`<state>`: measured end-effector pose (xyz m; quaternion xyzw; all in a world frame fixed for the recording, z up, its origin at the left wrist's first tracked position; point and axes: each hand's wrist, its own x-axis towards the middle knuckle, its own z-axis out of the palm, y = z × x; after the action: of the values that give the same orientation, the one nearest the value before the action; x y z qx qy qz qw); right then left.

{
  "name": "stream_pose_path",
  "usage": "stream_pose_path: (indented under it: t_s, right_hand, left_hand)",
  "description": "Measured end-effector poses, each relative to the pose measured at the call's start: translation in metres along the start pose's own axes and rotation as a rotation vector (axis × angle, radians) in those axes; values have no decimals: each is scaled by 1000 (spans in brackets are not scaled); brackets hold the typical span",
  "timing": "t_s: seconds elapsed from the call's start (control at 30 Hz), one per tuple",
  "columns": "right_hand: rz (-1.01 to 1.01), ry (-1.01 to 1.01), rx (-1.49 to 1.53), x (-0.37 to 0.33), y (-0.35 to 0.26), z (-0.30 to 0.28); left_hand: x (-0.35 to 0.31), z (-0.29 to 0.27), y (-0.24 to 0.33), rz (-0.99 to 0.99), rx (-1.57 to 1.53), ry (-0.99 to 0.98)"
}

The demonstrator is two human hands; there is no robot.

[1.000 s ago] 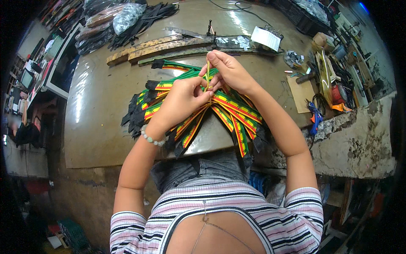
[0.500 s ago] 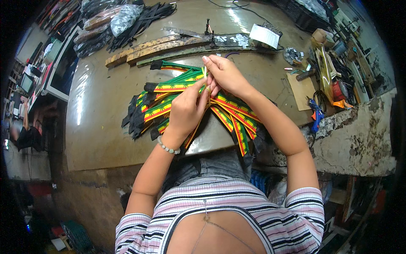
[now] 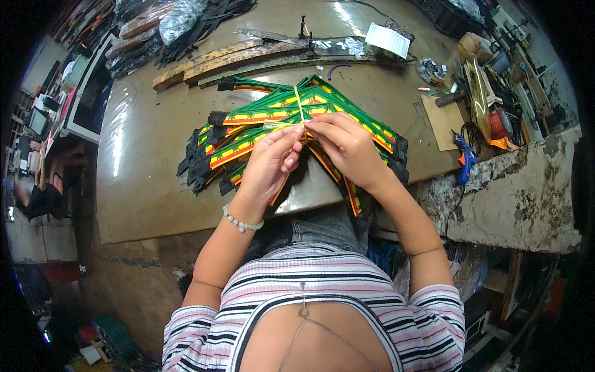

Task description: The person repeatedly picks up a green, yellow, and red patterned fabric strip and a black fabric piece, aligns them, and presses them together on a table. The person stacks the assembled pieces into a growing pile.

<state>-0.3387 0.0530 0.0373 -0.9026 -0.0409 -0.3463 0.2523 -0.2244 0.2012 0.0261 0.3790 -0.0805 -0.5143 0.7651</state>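
A fanned bundle of patterned straps (image 3: 257,116) in green, yellow and red, with black ends, lies bent on the table in front of me. Across its middle runs a thin yellow tie (image 3: 299,102), coming down over the straps to my fingers. My left hand (image 3: 271,152), with a beaded bracelet at the wrist, pinches the tie at the bundle's near side. Fingertip to fingertip with it, my right hand (image 3: 348,147) also pinches the tie. The tie's ends are hidden in the fingers.
Long wooden bars (image 3: 242,61) lie behind the bundle, with a white paper sheet (image 3: 388,40) at their right. A blue glue gun (image 3: 463,160) and brown cardboard (image 3: 441,121) are at the table's right edge. Plastic-wrapped black straps (image 3: 180,25) sit far left. Another person (image 3: 46,197) is off left.
Both hands have come nearer to me from the bundle's top. The right hand has turned over, uncovering the tie now stretched across the straps.
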Motion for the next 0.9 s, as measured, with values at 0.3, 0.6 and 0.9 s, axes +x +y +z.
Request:
stream_pose_path:
  t_s: [0.3,0.6,0.9]
  right_hand:
    - [-68,-30,-338,9,7,3]
    - [316,-379,-55,52,66,-48]
    - [866,-796,642,61,140,8]
  left_hand:
    - [-5,-6,-1,317,668,98]
    - [-49,10,29,614,1631,352]
    - [-36,1,-14,-486,-324,-91]
